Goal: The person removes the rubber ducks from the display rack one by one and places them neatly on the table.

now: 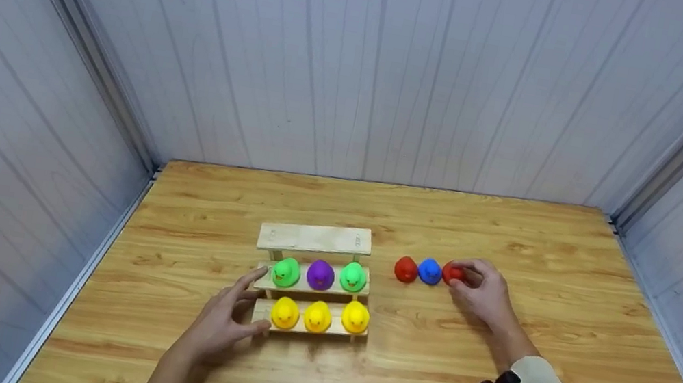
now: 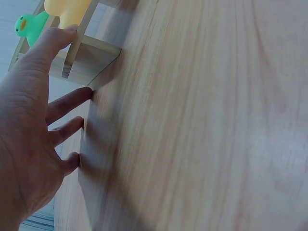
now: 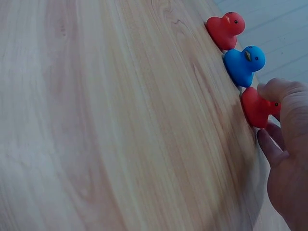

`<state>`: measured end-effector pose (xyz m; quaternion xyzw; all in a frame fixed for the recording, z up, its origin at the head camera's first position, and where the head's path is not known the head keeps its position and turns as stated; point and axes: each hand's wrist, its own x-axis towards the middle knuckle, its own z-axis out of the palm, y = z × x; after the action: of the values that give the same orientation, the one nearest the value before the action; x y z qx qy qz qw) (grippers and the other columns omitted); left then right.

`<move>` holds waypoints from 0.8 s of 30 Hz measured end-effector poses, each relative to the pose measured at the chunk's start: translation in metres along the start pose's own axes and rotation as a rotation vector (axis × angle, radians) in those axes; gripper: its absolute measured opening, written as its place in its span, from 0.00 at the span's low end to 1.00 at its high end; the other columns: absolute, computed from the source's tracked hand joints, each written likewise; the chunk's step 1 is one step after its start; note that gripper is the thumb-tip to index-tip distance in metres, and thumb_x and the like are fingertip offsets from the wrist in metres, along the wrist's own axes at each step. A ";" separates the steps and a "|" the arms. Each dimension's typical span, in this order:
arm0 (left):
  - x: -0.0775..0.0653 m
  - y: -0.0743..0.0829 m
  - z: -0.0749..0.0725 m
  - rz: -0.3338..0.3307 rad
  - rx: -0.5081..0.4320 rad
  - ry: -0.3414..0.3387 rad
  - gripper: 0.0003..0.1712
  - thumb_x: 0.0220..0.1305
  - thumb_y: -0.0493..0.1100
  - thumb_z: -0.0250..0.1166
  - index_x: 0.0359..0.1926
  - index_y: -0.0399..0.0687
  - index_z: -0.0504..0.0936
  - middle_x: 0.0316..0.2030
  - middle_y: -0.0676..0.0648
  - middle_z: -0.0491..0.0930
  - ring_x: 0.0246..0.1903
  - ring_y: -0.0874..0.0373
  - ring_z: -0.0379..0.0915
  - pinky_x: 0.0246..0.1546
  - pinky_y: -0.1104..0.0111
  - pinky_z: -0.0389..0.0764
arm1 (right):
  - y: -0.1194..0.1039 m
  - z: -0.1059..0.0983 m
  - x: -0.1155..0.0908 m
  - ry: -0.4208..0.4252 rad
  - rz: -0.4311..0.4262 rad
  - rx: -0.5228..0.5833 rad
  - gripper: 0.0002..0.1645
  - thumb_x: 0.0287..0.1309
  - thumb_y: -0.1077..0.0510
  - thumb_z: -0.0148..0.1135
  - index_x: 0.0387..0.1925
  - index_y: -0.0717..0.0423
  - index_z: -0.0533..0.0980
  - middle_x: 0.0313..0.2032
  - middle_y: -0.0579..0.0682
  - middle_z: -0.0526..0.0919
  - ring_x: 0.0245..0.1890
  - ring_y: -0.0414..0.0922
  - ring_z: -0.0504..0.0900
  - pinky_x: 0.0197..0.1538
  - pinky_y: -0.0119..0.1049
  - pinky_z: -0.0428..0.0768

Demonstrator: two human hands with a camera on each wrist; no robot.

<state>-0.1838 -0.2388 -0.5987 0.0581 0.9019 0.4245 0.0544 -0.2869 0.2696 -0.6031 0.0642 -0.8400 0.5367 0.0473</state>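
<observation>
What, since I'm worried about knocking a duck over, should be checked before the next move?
1. Right hand on the end red duck: ok, it holds it.
2. Hold firm enough to lift: cannot tell; the hand covers part of the duck.
3. Safe gap between the held duck and the blue duck: not ok; they sit side by side with little or no gap.
4. Left hand at the wooden rack: ok, touching its left end.
5. Three yellow ducks upright: ok, on the lowest step.
6. Two green ducks and the purple duck upright: ok, one step higher.
</observation>
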 end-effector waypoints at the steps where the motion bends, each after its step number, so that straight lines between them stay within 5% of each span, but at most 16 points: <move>1: 0.000 0.000 0.000 -0.001 -0.001 -0.001 0.55 0.68 0.60 0.81 0.88 0.73 0.61 0.72 0.36 0.85 0.78 0.31 0.74 0.83 0.23 0.54 | 0.000 -0.001 0.001 0.001 -0.003 -0.007 0.20 0.69 0.74 0.73 0.60 0.72 0.84 0.62 0.72 0.83 0.69 0.72 0.86 0.70 0.48 0.87; 7: 0.000 0.000 0.000 -0.006 -0.006 0.000 0.55 0.68 0.60 0.82 0.88 0.74 0.62 0.72 0.36 0.84 0.79 0.31 0.73 0.83 0.23 0.54 | -0.006 -0.005 0.003 -0.007 0.003 -0.029 0.20 0.69 0.73 0.73 0.61 0.71 0.83 0.62 0.72 0.81 0.72 0.72 0.82 0.73 0.59 0.82; 24: -0.002 0.002 0.000 -0.020 0.002 -0.006 0.56 0.68 0.62 0.81 0.89 0.74 0.61 0.73 0.39 0.85 0.81 0.30 0.68 0.84 0.24 0.53 | -0.028 -0.011 -0.008 -0.037 -0.052 -0.044 0.21 0.69 0.70 0.75 0.61 0.68 0.84 0.61 0.69 0.83 0.71 0.69 0.82 0.73 0.65 0.81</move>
<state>-0.1815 -0.2376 -0.5972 0.0505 0.9027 0.4230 0.0610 -0.2743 0.2683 -0.5749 0.0949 -0.8503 0.5154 0.0472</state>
